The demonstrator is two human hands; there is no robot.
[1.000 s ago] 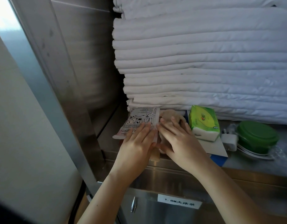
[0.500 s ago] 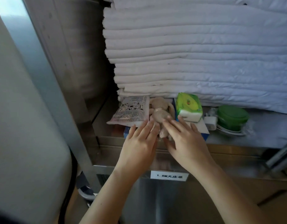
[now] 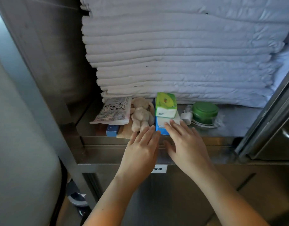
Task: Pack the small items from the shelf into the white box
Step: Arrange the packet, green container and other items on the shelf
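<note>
Both hands slid back toward the shelf (image 3: 230,129) edge. The toy (image 3: 141,115) lies between pouch (image 3: 113,110) and tissues (image 3: 165,104), just beside the left hand (image 3: 140,150). The right hand (image 3: 187,144) touches a blue box (image 3: 160,128). Both grips are open and empty. It would be best to hold the toy softly round its middle.

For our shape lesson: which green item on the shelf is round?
The tub at the far right; the other green item, the tissue pack, is box-shaped.
</note>
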